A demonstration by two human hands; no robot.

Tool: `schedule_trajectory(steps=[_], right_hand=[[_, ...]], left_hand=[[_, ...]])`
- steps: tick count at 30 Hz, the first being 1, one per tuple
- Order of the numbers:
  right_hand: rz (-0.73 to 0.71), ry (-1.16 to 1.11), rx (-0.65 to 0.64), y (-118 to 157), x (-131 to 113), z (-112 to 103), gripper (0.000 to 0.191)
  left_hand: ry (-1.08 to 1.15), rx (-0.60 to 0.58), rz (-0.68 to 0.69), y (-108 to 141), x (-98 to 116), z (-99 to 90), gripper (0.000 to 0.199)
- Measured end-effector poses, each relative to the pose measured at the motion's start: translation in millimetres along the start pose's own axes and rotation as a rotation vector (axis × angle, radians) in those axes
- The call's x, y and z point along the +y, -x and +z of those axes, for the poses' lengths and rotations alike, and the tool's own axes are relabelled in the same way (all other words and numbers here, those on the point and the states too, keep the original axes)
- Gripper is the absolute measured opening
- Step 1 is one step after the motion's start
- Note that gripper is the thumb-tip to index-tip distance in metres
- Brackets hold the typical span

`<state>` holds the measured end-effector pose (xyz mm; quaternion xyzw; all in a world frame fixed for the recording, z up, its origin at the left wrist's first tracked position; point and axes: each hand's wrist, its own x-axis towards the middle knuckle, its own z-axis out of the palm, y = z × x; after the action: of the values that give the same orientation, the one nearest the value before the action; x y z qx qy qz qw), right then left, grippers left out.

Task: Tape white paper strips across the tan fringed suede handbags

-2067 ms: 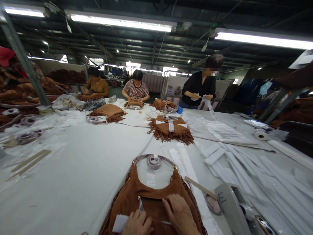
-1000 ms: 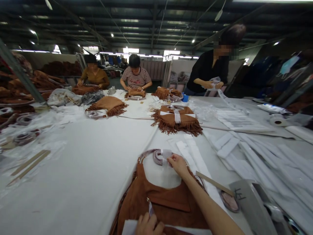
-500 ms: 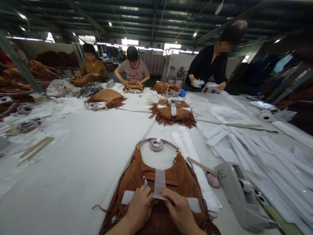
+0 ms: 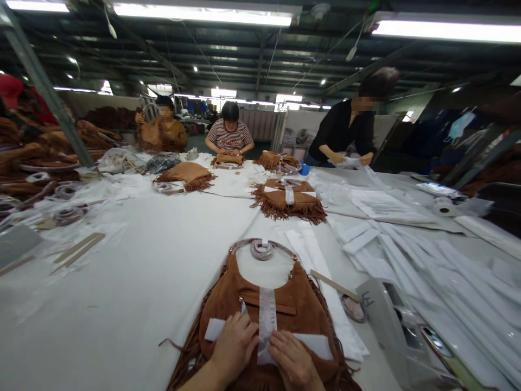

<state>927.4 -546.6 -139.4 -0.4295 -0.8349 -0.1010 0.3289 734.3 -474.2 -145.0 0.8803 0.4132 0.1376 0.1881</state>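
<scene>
A brown suede fringed handbag (image 4: 228,293) lies flat in front of me, its handle pointing away. A translucent tape strip (image 4: 267,312) runs down its middle, across a white paper band (image 4: 319,345) that lies crosswise. My left hand (image 4: 235,343) rests on the bag at the tape's left side, fingers bent and fingertips down. My right hand (image 4: 292,355) lies over the tape's lower right edge with its fingers laid on the surface. Neither hand visibly grips anything. A wrapped strap coil (image 4: 261,250) sits inside the handle loop.
A grey tape dispenser (image 4: 393,326) stands at right, beside a phone (image 4: 437,342) and many white paper strips (image 4: 411,266). Another fringed bag (image 4: 290,200) lies ahead. Several people work across the table (image 4: 163,260); a metal post (image 4: 49,87) rises at left.
The tape's lower end, earlier between my hands, now lies down on the bag and reaches lower. My right hand has flattened onto it. The view has tilted up slightly.
</scene>
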Motion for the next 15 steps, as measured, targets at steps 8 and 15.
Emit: schedule_trajectory(steps=[8, 15], right_hand=[[0.37, -0.169, 0.1, -21, 9, -5, 0.022], [1.123, -0.537, 0.059, -141, 88, -31, 0.015]], left_hand=[[0.023, 0.019, -0.01, 0, 1, 0.9, 0.012], [0.037, 0.086, 0.022, -2, -3, 10.0, 0.01]])
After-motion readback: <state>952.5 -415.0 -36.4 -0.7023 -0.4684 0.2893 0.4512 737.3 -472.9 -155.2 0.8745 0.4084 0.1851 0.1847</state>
